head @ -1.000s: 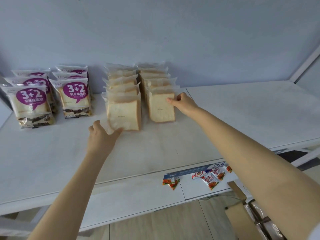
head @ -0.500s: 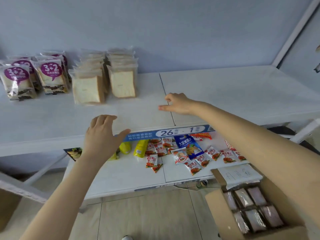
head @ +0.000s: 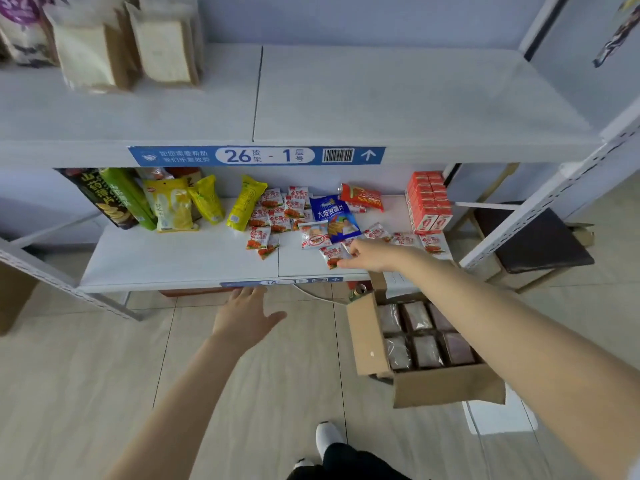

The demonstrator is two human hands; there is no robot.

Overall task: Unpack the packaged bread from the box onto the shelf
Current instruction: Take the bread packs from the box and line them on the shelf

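Both empty — left hand [head: 247, 315] spread flat, right hand [head: 372, 254] loosely curled above the box [head: 367, 344]. Best to drop straight in, take one packaged bread [head: 427, 349] by its edges. Six packs showing in the box; two rows fronting the shelf [head: 381, 98].

Light was soft, even and fairly bright, with faint shadows. Edges bowed from wide-angle distortion. Motion blur softened the top-left corner.

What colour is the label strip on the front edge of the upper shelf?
The label strip is blue with white text and a white oval reading 26 - 1, seen in the head view.
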